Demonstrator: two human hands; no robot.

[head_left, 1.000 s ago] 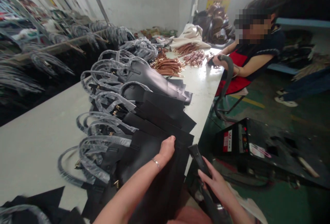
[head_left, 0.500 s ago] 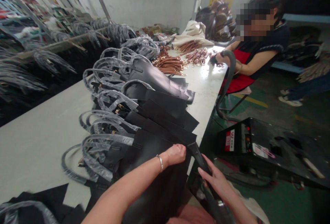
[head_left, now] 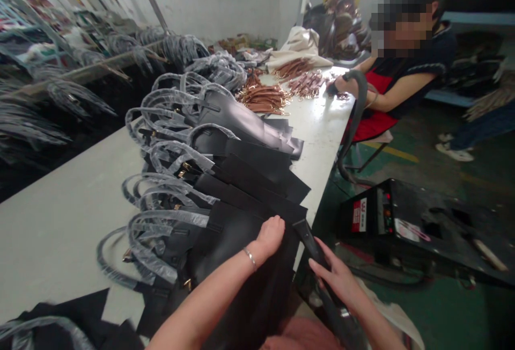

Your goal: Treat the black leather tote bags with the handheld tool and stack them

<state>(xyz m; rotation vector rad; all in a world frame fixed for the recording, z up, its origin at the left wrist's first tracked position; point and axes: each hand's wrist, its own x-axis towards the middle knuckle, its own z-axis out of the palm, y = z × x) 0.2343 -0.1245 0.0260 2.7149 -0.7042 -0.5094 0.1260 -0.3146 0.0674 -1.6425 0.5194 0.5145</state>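
My left hand (head_left: 270, 237), with a bracelet at the wrist, is closed over the black leather bag panel (head_left: 235, 232) near its right edge; what its fingers grip is hidden. My right hand (head_left: 332, 272) is wrapped round a black flat-ended nozzle (head_left: 309, 240) on a hose, its tip beside the panel's right edge. More black bags (head_left: 241, 119) lie overlapped behind, their plastic-wrapped handles (head_left: 151, 245) pointing left.
The white table (head_left: 72, 205) runs away to the back. Brown straps (head_left: 263, 97) lie near its far end, where a person (head_left: 414, 76) sits at the right edge. A black machine (head_left: 426, 232) stands on the floor at right. Racks of wrapped handles (head_left: 76, 95) line the left.
My left hand has shifted slightly left and up over the panel. My right hand and the nozzle stay almost in place. The camera view has tilted slightly.
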